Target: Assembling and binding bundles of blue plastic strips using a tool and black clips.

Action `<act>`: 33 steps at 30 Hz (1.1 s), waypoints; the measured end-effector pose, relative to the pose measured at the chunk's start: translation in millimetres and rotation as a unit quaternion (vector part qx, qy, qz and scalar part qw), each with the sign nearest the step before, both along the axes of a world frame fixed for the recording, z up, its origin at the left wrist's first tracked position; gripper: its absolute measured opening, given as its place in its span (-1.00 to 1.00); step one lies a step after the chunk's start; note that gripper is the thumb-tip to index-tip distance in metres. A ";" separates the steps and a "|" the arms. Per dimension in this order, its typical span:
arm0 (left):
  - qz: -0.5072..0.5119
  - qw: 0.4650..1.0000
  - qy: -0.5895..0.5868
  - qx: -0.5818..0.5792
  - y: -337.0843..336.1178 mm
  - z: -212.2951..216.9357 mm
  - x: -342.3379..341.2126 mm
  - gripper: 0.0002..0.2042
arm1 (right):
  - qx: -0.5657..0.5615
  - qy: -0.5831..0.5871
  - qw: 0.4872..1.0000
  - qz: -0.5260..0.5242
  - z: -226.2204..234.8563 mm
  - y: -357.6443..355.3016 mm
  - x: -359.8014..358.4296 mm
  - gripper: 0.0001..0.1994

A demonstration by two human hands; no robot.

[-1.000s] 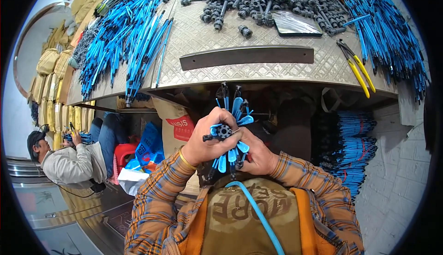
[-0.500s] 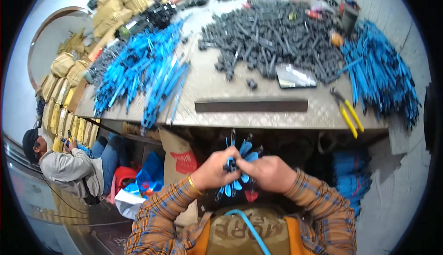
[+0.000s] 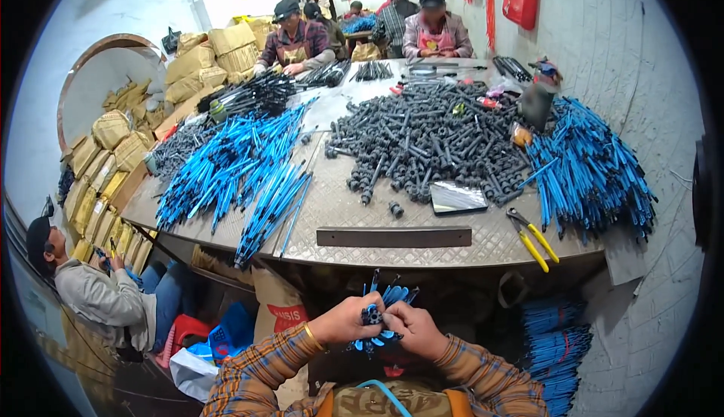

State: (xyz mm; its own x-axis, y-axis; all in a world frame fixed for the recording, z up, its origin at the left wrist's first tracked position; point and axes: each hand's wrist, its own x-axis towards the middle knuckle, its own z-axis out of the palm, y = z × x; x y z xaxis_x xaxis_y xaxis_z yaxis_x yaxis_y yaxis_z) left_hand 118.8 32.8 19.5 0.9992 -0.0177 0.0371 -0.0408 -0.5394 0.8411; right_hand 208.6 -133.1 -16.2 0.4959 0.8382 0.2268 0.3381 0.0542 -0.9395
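Note:
Below the near edge of the table, my left hand (image 3: 348, 321) is wrapped round a bundle of thin blue rods (image 3: 395, 294) with black ends. The rods point several ways, and black tips show at the top of my fist. My right hand (image 3: 417, 329) is closed against the bundle's right side, thumb and fingers pressed together. Exactly what its fingertips pinch is hidden. A blue cord (image 3: 385, 396) hangs over the brown apron (image 3: 354, 403) beneath my hands.
On the table stand a heap of dark grey plastic parts (image 3: 430, 142), blue rod piles left (image 3: 226, 157) and right (image 3: 588, 168), yellow-handled pliers (image 3: 532, 240) and a dark flat bar (image 3: 394, 237). Co-workers sit at the far side; a seated person (image 3: 98, 289) is at left.
The view has tilted up, bringing the co-workers beyond the table into sight. My hands appear lower in the picture and are still together at the blue rods.

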 end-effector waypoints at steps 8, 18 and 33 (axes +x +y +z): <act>0.023 0.999 -0.037 -0.027 -4.7 6.4 -1.7 -0.81 | -0.035 -0.128 0.991 0.017 32.7 -29.8 30.1 -0.88; 0.017 0.992 -0.112 -0.059 21.3 2.5 -37.2 -0.87 | -0.318 -0.549 0.682 -0.363 -11.7 -144.1 203.2 -0.73; 0.020 0.959 -0.221 -0.177 80.5 -29.8 -107.9 -0.86 | -0.402 -0.506 0.623 -0.440 -30.2 -142.5 262.2 -0.70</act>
State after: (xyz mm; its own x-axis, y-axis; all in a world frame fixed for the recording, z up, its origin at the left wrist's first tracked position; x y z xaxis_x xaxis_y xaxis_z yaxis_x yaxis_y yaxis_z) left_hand 10.8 113.3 -10.3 0.8840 0.1126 0.4538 -0.4208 -0.2317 0.8771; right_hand 470.8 -275.5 -46.5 0.7879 0.3871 0.4789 0.3463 -0.9216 0.1752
